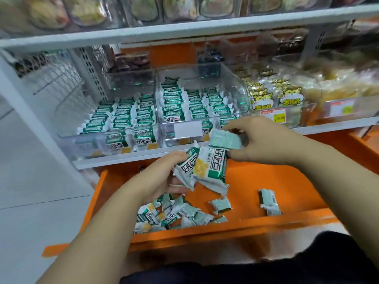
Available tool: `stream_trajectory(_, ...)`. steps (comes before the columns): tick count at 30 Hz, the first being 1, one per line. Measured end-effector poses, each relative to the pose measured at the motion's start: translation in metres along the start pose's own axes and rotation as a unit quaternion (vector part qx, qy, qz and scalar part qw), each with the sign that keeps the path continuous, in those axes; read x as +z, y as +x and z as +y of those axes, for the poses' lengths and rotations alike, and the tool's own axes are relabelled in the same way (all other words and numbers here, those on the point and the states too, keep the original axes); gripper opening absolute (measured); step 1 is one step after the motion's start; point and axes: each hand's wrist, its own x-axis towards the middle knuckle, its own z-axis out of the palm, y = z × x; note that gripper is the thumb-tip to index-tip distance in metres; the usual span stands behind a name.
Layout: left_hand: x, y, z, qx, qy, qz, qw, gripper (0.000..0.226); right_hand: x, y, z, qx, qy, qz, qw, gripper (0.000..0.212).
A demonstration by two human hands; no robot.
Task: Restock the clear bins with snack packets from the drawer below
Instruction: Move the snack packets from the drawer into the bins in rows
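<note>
- Our left hand (162,175) has its fingers (176,189) curled under a fanned bunch of snack packets (196,167), with the thumb on top. The bunch looks loosely held, its crimped ends splaying out.
- Our right hand (260,140), just beyond and to the right, pinches a single packet (224,140), pale back up. Its fingers (235,124) are above and the thumb below, and the packet touches the top of the bunch.
- Directly below both sets of fingers lies the open orange drawer (266,177). A loose heap of packets (170,214) sits under the left wrist, with a stray packet (220,204) and a second stray (269,201) off to the right.
- Just past the fingers stands the middle clear bin (235,87), with neat rows and space at its back right. The left clear bin (67,111) lies well to the left, its rows fuller.
- To the right of the right fingers is a bin of cat-face packets (295,117).
- We judge the main risk to be the fanned bunch slipping as we lift it over the bin's front wall. A snagged crimped end could spill packets back into the drawer or onto the floor.
- Dropping packets in carelessly could topple the standing rows.
- Drifting right would put these packets in with the cat-face stock.
</note>
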Motion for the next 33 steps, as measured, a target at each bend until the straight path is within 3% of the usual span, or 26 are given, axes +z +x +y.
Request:
stream_trajectory(3,-0.001,-0.008,-0.001,0.011,0.011,-0.020,1.000,0.023,0.006,-0.012,-0.003,-0.004,0.038,0.055,0.998,0.047)
stream_trajectory(5,-0.005,-0.009,-0.001,0.006,0.031,0.003,0.999,0.026,0.012,-0.018,0.000,0.003,0.035,0.079,0.996,0.056)
stream_trajectory(8,-0.011,-0.008,0.001,0.017,0.095,0.055,0.994,0.010,0.018,-0.019,0.007,0.001,0.025,0.097,0.995,0.063)
stream_trajectory(13,-0.019,-0.005,0.007,0.091,0.188,0.103,0.973,0.032,0.025,-0.011,0.009,-0.038,0.018,0.144,0.989,0.063)
stream_trajectory(16,-0.011,-0.006,0.009,0.135,0.231,0.137,0.954,0.020,0.029,-0.007,0.009,-0.053,0.013,0.162,0.985,0.063)
stream_trajectory(20,-0.005,-0.002,0.007,0.134,0.207,0.122,0.962,0.052,0.034,-0.003,0.005,-0.089,0.016,0.176,0.980,0.061)
stream_trajectory(24,0.001,-0.001,0.005,0.106,0.135,0.084,0.982,0.069,0.035,-0.001,0.005,-0.071,0.023,0.194,0.978,0.059)
stream_trajectory(29,0.012,-0.006,0.004,0.149,0.210,0.097,0.961,0.085,0.038,0.002,0.000,-0.065,0.041,0.184,0.980,0.061)
stream_trajectory(33,0.012,-0.012,0.009,0.151,0.264,0.144,0.942,0.081,0.032,0.003,0.006,-0.008,0.061,0.151,0.987,0.065)
